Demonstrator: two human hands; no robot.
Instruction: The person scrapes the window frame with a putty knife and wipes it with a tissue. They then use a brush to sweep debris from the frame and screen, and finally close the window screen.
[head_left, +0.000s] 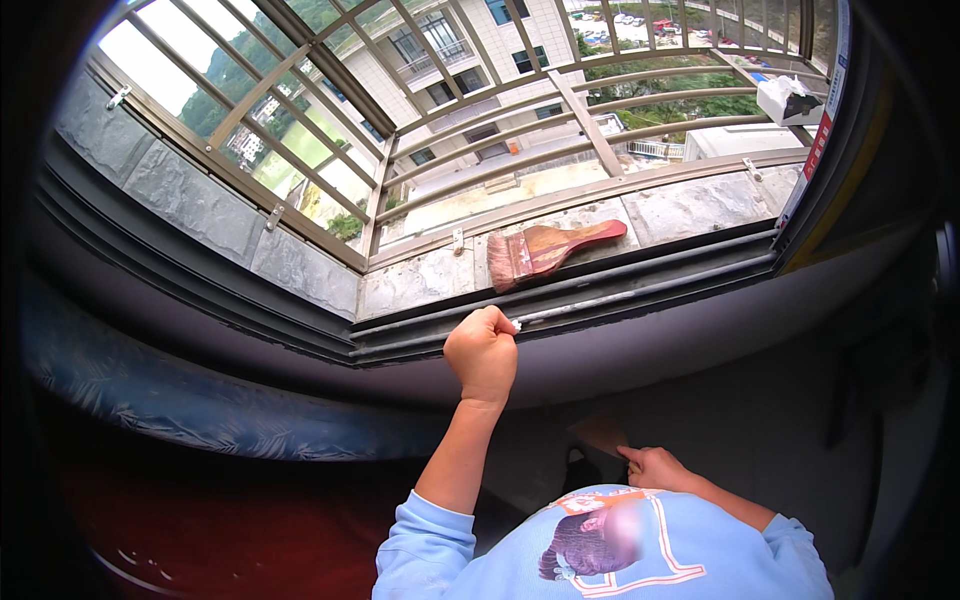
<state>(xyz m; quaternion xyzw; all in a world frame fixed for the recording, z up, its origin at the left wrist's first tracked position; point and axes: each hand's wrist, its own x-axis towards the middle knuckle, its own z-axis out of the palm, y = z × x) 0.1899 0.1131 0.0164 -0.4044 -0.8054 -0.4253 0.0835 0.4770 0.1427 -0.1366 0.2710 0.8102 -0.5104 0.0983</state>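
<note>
My left hand (484, 352) is a fist at the dark metal window track (645, 281). A bit of white material (517, 325), perhaps crumpled tissue or paper, sticks out of it; the rest is hidden by the fingers. Lower down, near my body, my right hand (656, 469) grips a flat, fan-shaped tool (602, 433) by its handle. It looks like a putty knife or scraper, dim against the floor. Just beyond the track, a wide paintbrush (555, 251) with a red and bare-wood handle lies on the stone sill (431, 281), its reddish bristles towards the left.
Metal window bars (585, 124) enclose the sill outside. A white object (787, 101) with a dark opening rests on the bars at the right. Stone tiles (195, 195) edge the left side. A blue leaf-patterned surface (225, 412) curves below, above a glossy red surface (225, 525).
</note>
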